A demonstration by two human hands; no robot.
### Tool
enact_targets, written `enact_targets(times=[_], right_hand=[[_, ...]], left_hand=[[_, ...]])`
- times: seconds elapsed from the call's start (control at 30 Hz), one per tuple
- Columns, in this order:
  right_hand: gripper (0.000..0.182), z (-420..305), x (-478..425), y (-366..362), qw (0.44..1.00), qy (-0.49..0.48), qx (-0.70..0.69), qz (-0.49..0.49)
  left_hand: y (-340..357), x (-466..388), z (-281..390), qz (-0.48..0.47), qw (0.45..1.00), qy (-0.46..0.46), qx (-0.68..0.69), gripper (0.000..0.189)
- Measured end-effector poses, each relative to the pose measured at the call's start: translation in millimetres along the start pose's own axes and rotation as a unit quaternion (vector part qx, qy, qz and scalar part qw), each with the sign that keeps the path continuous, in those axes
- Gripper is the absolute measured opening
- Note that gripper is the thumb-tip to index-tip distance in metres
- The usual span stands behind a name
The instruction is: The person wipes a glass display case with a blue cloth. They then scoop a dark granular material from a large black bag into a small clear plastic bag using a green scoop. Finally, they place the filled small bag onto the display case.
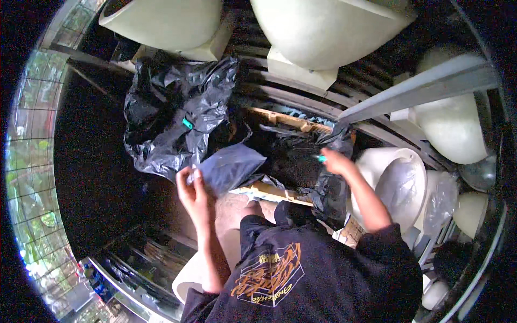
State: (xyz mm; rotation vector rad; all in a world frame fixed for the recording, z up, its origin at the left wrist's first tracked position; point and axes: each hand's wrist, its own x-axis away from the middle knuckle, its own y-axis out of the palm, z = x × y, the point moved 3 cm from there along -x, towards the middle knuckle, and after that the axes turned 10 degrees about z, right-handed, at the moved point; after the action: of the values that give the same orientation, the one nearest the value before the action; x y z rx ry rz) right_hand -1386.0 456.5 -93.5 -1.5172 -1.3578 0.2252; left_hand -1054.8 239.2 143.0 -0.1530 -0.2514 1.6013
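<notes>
My left hand (195,189) pinches the near left corner of a translucent plastic bag (230,163) between thumb and fingers. To the right, my right hand (336,161) is closed around a small green object (322,158); what kind it is cannot be told. Between and beyond my hands lies a wooden crate (278,194) lined with black plastic sheeting (329,194), its inside dark. A crumpled black plastic bag (218,109) spreads at the upper left, with another small green object (188,123) lying on it.
Pale ceramic basins (299,32) stand on slatted racks along the far side. A white ceramic basin (367,169) with clear plastic in it sits right of the crate. A metal beam (420,89) crosses at the upper right. Wire mesh (34,161) runs down the left edge.
</notes>
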Motion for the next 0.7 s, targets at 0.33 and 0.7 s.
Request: enact_targets(times=[0.33,0.7], right_hand=[[0.06,-80,-80,113,0.966,0.051,-0.161,0.198],[0.021,-106,-145,-4,0.964,-0.004,-0.053,0.259]], left_hand=[[-96,24,37,0.142,0.989,0.02,-0.027,0.015],[-107,33,3,0.124,0.992,-0.024,0.0,0.01]])
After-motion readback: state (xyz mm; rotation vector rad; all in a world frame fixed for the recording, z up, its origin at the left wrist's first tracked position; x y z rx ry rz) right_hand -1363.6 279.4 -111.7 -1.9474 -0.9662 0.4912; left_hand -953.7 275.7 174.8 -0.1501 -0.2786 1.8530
